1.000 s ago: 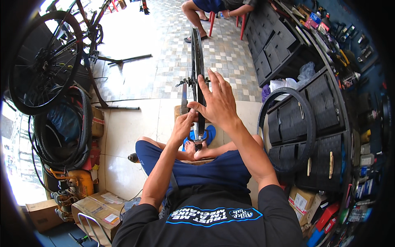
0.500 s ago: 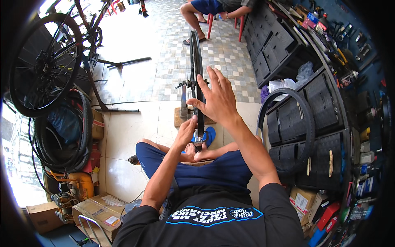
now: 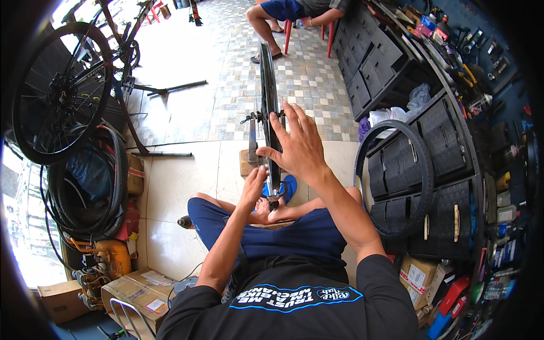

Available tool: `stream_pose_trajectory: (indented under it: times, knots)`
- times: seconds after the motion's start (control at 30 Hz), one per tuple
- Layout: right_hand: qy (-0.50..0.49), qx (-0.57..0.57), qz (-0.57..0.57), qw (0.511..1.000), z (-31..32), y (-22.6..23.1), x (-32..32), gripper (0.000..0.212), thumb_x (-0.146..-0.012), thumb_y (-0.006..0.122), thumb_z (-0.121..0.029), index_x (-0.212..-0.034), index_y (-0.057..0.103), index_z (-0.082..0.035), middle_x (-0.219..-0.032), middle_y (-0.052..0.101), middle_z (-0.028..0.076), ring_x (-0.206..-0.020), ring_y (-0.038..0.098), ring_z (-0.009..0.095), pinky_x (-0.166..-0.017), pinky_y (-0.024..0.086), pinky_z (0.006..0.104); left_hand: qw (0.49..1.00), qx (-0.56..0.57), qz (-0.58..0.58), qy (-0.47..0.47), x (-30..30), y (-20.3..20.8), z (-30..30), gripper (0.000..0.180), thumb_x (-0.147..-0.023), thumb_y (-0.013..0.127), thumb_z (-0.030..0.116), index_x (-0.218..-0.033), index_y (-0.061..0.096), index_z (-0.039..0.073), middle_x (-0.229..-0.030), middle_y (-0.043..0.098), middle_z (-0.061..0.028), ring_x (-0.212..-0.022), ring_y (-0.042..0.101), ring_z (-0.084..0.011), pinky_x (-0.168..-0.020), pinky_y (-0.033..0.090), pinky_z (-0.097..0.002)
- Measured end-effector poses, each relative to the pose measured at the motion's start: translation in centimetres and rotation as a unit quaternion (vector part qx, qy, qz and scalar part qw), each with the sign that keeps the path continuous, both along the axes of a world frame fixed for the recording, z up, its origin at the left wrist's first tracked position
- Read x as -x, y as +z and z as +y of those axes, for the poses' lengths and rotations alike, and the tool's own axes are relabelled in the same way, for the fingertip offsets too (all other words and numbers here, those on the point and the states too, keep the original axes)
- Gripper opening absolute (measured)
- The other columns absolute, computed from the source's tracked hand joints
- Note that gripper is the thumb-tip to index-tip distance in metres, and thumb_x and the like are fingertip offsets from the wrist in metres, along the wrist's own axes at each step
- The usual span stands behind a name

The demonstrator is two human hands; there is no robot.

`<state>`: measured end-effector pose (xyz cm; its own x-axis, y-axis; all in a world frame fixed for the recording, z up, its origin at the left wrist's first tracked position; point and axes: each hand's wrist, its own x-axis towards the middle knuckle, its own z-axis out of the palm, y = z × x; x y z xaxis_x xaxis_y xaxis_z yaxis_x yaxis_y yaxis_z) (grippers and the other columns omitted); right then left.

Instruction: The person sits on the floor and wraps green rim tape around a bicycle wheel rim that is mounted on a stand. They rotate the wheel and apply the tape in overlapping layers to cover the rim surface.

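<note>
A bicycle wheel [image 3: 267,73] stands upright in front of me, seen nearly edge-on, in a wheel truing stand [image 3: 253,139] on a wooden base [image 3: 247,163]. My right hand [image 3: 300,141] is open at the wheel's right side, fingers spread and thumb reaching toward the rim. It grips nothing. Lower down, my left hand [image 3: 253,186] is at the left side of the rim. Its fingers are drawn together close to the spokes; anything between the fingertips is too small to tell.
A bicycle [image 3: 107,62] stands at the far left above stacked tyres [image 3: 120,175]. Cardboard boxes [image 3: 139,294] and an orange machine [image 3: 113,255] are at the lower left. A loose tyre [image 3: 428,187] leans on black drawers [image 3: 447,209] at right. Another person [image 3: 263,22] sits ahead.
Both my hands have shifted slightly, the right one a little nearer to me and the left one a little down and left. The wheel stays in the stand.
</note>
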<state>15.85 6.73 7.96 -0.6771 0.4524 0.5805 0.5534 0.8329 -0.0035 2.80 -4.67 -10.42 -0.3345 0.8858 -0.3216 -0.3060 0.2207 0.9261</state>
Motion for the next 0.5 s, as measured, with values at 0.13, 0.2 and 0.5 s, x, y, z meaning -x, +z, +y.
stream_pose_trajectory:
  times: [0.13,0.2,0.5]
  knots:
    - [-0.002,-0.002,0.001,1.0,-0.1,-0.2,-0.3,0.093,-0.091,0.047,-0.08,-0.137,0.065,-0.001,-0.15,0.047,0.026,-0.141,0.041,0.04,-0.115,0.036,0.0525,0.998,0.004,0.0,-0.065,-1.0,0.2,-0.5,0.047,-0.11,0.05,0.048,-0.119,0.066,0.005,-0.088,0.055,0.0027,-0.079,0.046,-0.0084,-0.072,0.041,-0.0266]
    - [0.004,-0.002,0.004,1.0,-0.3,-0.3,-0.2,0.092,-0.091,0.048,-0.079,-0.137,0.065,-0.001,-0.15,0.047,0.025,-0.141,0.041,0.04,-0.115,0.036,0.0525,0.993,0.021,0.05,-0.102,0.4,0.9,0.0,0.055,-0.11,0.047,0.051,-0.123,0.067,0.001,-0.102,0.067,-0.0042,-0.094,0.059,-0.0133,-0.084,0.047,-0.0291]
    - [-0.003,0.023,-0.002,1.0,-1.0,-0.8,-0.9,0.092,-0.093,0.043,-0.079,-0.139,0.064,-0.001,-0.153,0.047,0.025,-0.146,0.037,0.037,-0.117,0.034,0.0504,0.986,-0.163,0.028,0.001,2.1,10.7,2.4,0.061,-0.111,0.042,0.05,-0.135,0.066,0.0,-0.128,0.07,-0.0137,-0.121,0.062,-0.0198,-0.106,0.044,-0.0363]
